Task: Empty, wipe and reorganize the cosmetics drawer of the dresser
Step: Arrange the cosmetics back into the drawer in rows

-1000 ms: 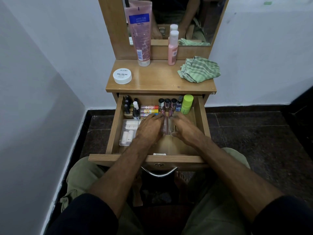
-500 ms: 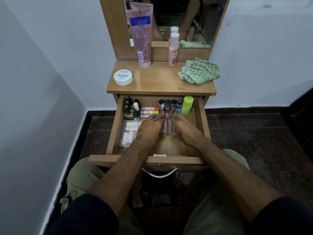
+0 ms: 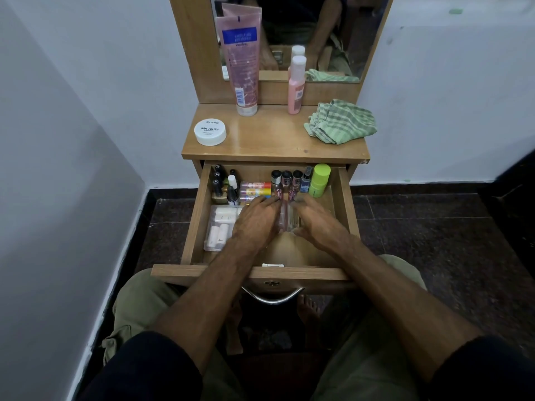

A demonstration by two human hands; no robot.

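The dresser drawer (image 3: 344, 204) is pulled out in front of me. Both my hands are inside it, at the middle. My left hand (image 3: 254, 221) and my right hand (image 3: 318, 224) hold a clear plastic organizer (image 3: 288, 218) between them, one on each side, with fingers reaching along its far end. Behind them stand dark nail polish bottles (image 3: 218, 183), coloured tubes lying flat (image 3: 254, 190), several small dark-capped bottles (image 3: 286, 180) and a lime-green container (image 3: 320, 180). A clear tray of white items (image 3: 220, 227) lies at the drawer's left.
On the dresser top (image 3: 269, 140) sit a white nail polish remover jar (image 3: 210, 132), a tall pink tube (image 3: 241, 62), a pink bottle (image 3: 296, 85) and a crumpled green striped cloth (image 3: 340, 121). A mirror (image 3: 333, 30) stands behind. White walls close in left and right.
Both hands stay on the clear organizer and have hardly moved. The view has only shifted slightly.
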